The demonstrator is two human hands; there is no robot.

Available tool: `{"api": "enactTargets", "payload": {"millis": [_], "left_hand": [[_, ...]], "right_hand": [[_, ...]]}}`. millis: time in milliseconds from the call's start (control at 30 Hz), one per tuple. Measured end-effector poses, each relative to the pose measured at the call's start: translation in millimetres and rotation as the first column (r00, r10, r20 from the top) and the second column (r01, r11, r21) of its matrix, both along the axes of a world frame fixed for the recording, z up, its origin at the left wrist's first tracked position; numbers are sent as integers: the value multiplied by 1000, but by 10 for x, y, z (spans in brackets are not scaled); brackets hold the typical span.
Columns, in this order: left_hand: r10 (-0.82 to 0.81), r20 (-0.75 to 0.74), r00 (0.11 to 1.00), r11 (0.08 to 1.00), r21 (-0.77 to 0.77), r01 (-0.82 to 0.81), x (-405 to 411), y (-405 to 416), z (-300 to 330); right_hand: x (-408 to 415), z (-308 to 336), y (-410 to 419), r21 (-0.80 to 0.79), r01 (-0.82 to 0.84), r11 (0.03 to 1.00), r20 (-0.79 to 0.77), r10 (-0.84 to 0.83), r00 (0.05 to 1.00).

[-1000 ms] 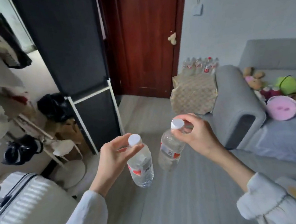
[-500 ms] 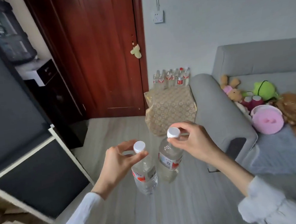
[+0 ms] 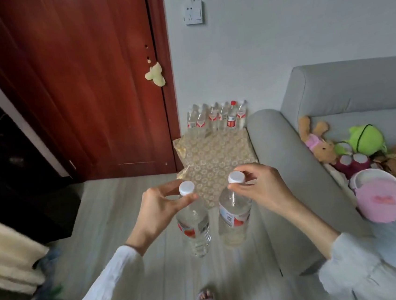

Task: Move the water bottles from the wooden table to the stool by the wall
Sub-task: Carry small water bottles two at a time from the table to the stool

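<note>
The left hand (image 3: 160, 208) pinches the left bottle (image 3: 194, 226) at its cap. The right hand (image 3: 261, 188) pinches the right bottle (image 3: 234, 215) the same way. Both bottles hang straight down, side by side. The stool (image 3: 213, 158) lies ahead at 12 o'clock, nearer the right hand, with more bottles (image 3: 218, 117) along its back edge.

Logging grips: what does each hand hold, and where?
Left hand holds a water bottle by its neck; right hand holds another bottle likewise.
</note>
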State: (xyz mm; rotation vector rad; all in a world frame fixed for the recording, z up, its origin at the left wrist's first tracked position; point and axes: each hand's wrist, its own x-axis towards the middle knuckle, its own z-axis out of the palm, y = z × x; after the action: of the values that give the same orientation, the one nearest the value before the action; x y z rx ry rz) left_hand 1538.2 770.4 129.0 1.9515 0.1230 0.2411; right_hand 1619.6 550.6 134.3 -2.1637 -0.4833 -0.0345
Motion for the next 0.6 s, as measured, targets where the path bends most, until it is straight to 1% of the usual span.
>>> {"api": "enactTargets", "payload": {"millis": [100,233,267,367,467,600], "left_hand": [[-35,-13,999,999,22,35,873,119,-19],[-89,-33,995,995,47,91,1976,240,77],[-83,-31,996,995,58,85,2095,256,109],[-93,-56,994,994,47,96,2829,340,79],[-72,-99,992,997,16,74,3496,353,-17],[-36,-150,988,999,22,40,4353,331,-264]], "right_hand": [[779,-51,155,-13,7,1000,-18,-7,1000],[1748,-18,247,6,92,996,-4,-92,996],[1866,12,264,8,104,995,10,-105,994],[2614,32,323,15,131,991,14,-131,991],[3328,-21,347,-10,122,992,2,-122,992],[4278,-243,319,-78,94,992,-52,-98,994]]}}
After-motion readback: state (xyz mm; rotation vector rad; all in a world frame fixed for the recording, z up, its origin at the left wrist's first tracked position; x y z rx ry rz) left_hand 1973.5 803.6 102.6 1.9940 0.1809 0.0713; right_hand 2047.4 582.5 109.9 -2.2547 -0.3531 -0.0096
